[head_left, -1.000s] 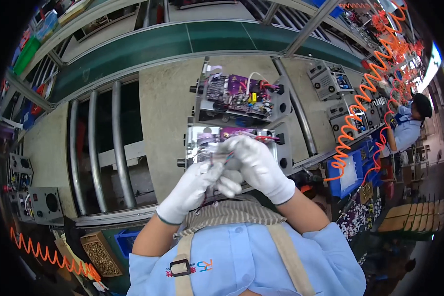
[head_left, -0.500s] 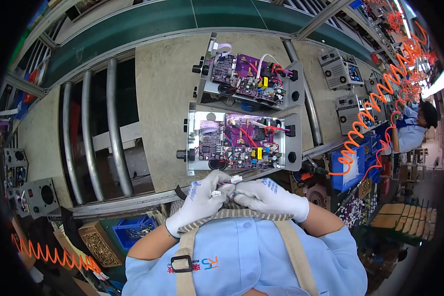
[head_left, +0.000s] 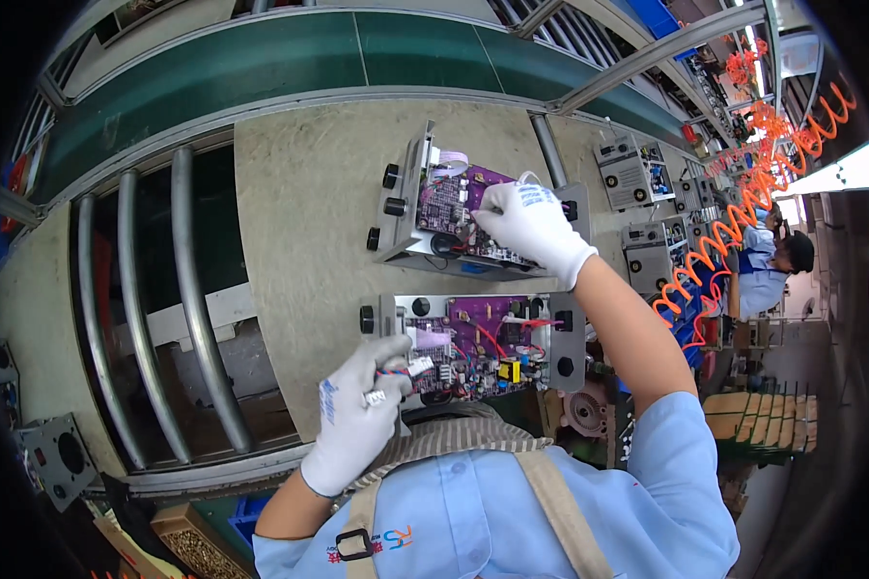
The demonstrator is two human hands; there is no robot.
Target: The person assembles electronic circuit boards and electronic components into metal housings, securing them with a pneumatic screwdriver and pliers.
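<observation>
Go gently over the far chassis [head_left: 417, 179] and mind the wire harness [head_left: 393, 372].
Your left hand [head_left: 355, 394] is pinched around the harness, white connectors [head_left: 421, 366] poking out, at the near left corner of the near chassis [head_left: 567, 349]. Beyond the near chassis on the bench [head_left: 309, 203], your right hand [head_left: 531, 224] is curled over the far one's purple circuit board [head_left: 454, 201]; whether it grips anything, you cannot tell from here. Best to steer fingertips between components, avoid sideways pressure, and hold those connectors clear of the near chassis against snags.
</observation>
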